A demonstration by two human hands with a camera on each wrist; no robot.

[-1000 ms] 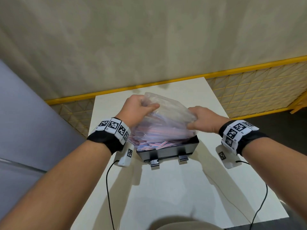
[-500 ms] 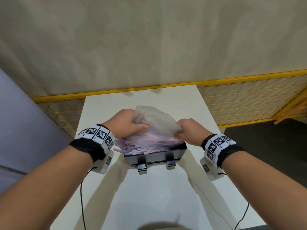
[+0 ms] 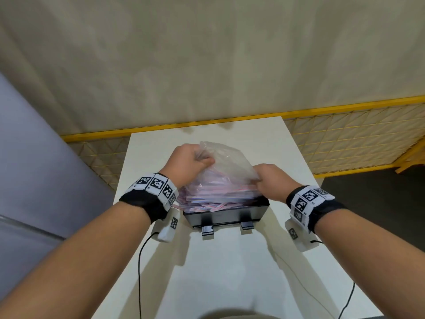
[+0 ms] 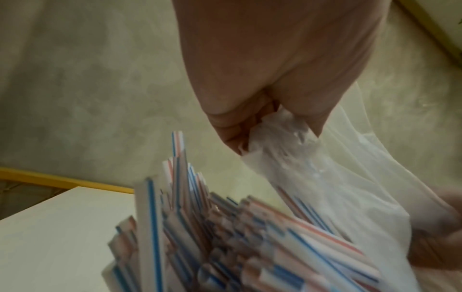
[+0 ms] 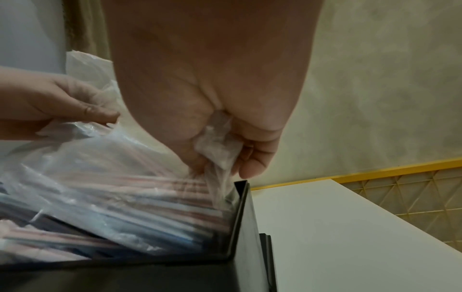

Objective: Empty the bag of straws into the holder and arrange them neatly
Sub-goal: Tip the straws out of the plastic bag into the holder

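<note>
A clear plastic bag (image 3: 226, 162) hangs mouth-down over a black box holder (image 3: 226, 216) on the white table (image 3: 230, 272). My left hand (image 3: 190, 161) grips the bag's upper left corner (image 4: 277, 134). My right hand (image 3: 268, 180) pinches its right corner (image 5: 217, 146) just above the holder's right wall (image 5: 241, 209). Red-and-blue striped straws (image 3: 213, 199) lie piled in the holder, part of them still inside the bag (image 5: 120, 177). Their left ends (image 4: 200, 227) stick out past the holder's left side.
The holder has two black clips (image 3: 207, 230) on its front wall. Thin black cables (image 3: 139, 272) trail from both wrists over the table. A yellow mesh fence (image 3: 345, 139) runs behind the table, and a grey panel (image 3: 34, 169) stands to the left.
Both hands kept their grip on the bag, and the left corner has risen a little. More straws lie loose in the holder, with some poking out to the left.
</note>
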